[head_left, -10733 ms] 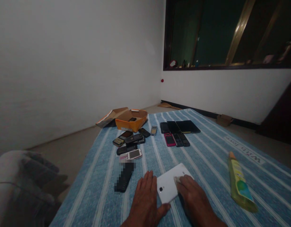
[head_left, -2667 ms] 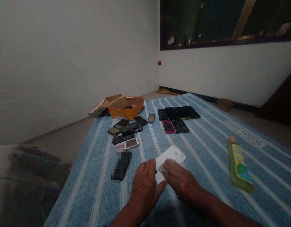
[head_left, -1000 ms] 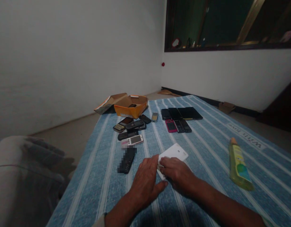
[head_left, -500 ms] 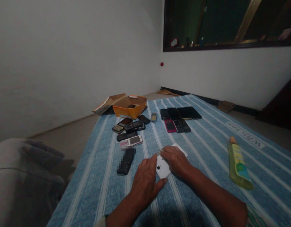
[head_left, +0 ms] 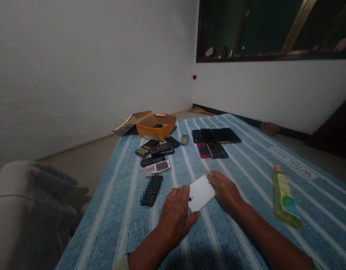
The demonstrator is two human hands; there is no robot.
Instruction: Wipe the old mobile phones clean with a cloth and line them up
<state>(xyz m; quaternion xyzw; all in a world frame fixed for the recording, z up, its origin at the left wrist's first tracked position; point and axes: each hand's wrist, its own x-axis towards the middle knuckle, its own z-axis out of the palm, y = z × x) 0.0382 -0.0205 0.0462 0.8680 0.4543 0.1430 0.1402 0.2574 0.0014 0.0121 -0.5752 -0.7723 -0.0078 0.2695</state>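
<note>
The left hand (head_left: pixel 174 206) has its grip on the white phone (head_left: pixel 201 195), fingers and thumb framing its left end; the right hand's (head_left: pixel 226 189) grip pinches a pale cloth (head_left: pixel 208 173) by its far corner; the phone lies on a striped sheet (head_left: pixel 246 240); left sits a black phone (head_left: pixel 154 189); beyond, jumbled phones (head_left: pixel 161 149) before an orange box (head_left: pixel 154 133); a yellow bottle (head_left: pixel 286 198) lies right.

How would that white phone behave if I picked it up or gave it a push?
The white phone looks like a thin, flat slab, so it's probably stiff and more apt to slide than roll. Its smooth back may feel slippery. Lying flat on the striped cover, it seems unlikely to tip.
</note>
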